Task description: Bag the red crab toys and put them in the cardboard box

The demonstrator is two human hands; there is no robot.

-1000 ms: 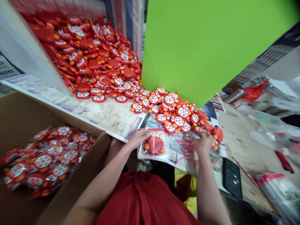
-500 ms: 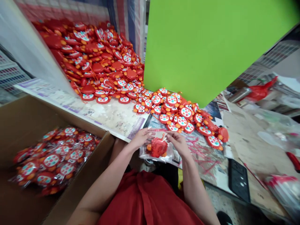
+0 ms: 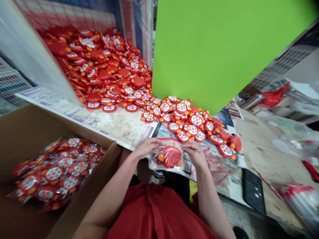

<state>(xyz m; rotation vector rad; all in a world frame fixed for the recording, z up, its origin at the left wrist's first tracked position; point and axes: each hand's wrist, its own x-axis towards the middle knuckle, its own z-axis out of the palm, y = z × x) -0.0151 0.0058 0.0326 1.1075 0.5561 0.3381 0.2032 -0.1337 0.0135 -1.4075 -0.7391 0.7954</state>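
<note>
Toy in clear bag (image 3: 170, 156): red body, orange edges, red strip along bag top. Loose toy heap (image 3: 119, 79) far left: red and orange, white faces dotted teal and pink, black-and-white eyes. Bagged toys (image 3: 57, 169) in brown cardboard box (image 3: 22, 132), near left: same red, orange, dotted white. Big panel (image 3: 211, 46) far right: flat bright green. Surface (image 3: 119, 124): pale, printed, purple border. Garment (image 3: 154, 215) near: red. Flat device (image 3: 253, 191) right: black.

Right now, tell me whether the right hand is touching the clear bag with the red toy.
Touching. The head view shows the right hand fingers resting on the clear bag edge, no gap.
</note>
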